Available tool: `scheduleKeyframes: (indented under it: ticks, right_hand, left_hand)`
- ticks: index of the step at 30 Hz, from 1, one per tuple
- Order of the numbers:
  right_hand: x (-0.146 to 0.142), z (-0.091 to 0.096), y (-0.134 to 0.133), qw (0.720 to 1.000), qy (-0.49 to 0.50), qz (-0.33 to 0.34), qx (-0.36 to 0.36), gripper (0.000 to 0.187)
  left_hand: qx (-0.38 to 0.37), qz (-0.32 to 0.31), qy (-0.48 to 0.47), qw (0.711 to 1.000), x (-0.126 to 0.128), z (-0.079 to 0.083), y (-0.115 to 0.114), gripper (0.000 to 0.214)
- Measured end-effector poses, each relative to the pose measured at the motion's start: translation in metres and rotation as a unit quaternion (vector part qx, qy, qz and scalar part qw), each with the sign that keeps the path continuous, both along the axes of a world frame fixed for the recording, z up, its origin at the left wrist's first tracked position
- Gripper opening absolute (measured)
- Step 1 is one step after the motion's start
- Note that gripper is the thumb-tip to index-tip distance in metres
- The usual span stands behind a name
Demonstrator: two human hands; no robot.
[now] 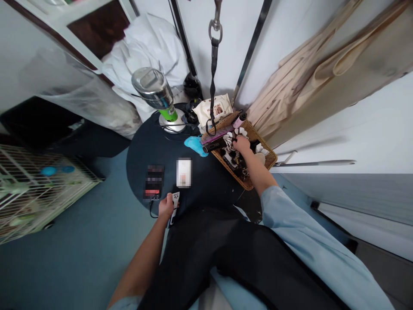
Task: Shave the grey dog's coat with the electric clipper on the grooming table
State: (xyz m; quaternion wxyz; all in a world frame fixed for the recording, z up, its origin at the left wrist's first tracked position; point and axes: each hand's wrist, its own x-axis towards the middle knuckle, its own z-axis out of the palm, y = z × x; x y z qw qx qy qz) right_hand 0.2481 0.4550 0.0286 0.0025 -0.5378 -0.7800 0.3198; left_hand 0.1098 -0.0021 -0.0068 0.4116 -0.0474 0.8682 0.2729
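Observation:
My left hand (166, 206) is closed around a small white device with a black cord (174, 206) at the near edge of a round dark table (142, 150). My right hand (241, 144) reaches into a woven basket (269, 161) at the table's right side, its fingers curled on something I cannot make out among several small tools. A pink comb (217, 135) and a black cylinder (214, 145) lie across the basket's near rim.
A steel and green appliance (158, 97) stands at the table's back. A blue cloth (195, 144), two flat blurred items (183, 172) and a white pouch (217, 110) lie on the table. A strap with a metal clip (213, 64) hangs above. A wire cage (35, 189) sits left.

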Motion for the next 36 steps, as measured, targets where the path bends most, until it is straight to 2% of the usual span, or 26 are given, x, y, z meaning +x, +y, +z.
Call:
scheduleKeyframes:
  ticks: [5,11,15,18,24,28,31,36]
  right_hand:
    - [0.011,-0.003,0.007,0.992,0.102,-0.056,-0.039,0.025]
    - [0.018,-0.006,0.004,0.959,0.223,-0.133,-0.116,0.025]
    - [0.016,-0.003,-0.001,0.940,0.270,-0.151,-0.142,0.021]
    - [0.014,-0.002,-0.003,0.939,0.278,-0.143,-0.141,0.022]
    - [0.022,-0.004,-0.011,0.972,0.202,-0.079,-0.092,0.017]
    - [0.029,-0.007,-0.026,0.990,0.124,0.013,-0.063,0.021]
    - [0.030,-0.007,-0.031,0.996,0.065,0.049,-0.025,0.031]
    - [0.018,-0.004,-0.005,0.995,-0.042,0.079,0.038,0.041]
  left_hand:
    - [-0.006,0.001,0.005,1.000,0.001,0.007,0.004,0.054]
    - [-0.021,-0.012,0.005,1.000,-0.001,0.014,0.008,0.054]
    - [-0.028,-0.022,0.008,0.999,-0.001,0.013,0.007,0.055]
    - [-0.026,-0.020,0.009,0.999,-0.001,0.012,0.007,0.055]
    - [-0.020,-0.009,0.005,1.000,-0.001,0.012,0.007,0.054]
    - [-0.020,-0.008,0.003,1.000,0.000,0.015,0.008,0.054]
    - [-0.016,-0.005,0.001,1.000,0.000,0.017,0.009,0.055]
    - [-0.017,-0.014,0.005,1.000,-0.001,0.014,0.008,0.055]
